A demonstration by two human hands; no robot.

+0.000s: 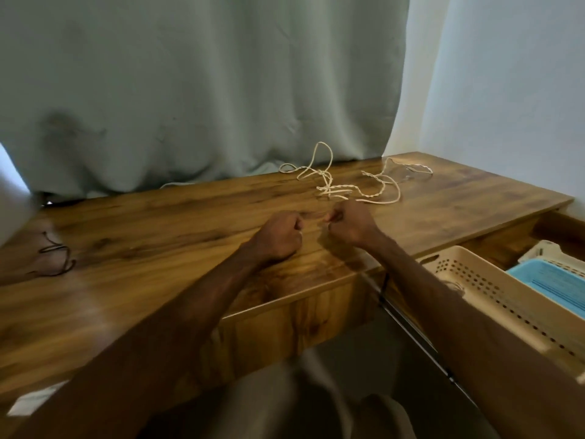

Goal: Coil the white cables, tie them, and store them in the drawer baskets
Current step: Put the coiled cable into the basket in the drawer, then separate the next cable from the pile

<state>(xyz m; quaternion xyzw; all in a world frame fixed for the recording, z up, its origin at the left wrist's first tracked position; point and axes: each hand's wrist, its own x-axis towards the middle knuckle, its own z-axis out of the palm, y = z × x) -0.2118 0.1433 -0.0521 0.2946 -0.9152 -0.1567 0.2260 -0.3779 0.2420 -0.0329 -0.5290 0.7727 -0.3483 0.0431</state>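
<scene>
While the white cable sprawls tangled by the tabletop's back edge, its long axis running left-right toward the back right corner, the left hand and right hand, fingers clenched, pinch a blurred thin strand at mid-tabletop.

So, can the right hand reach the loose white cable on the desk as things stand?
Probably yes. The white cable lies just beyond the right hand, with only bare desk between. Its fingers are curled, though, so they must open first.
</scene>
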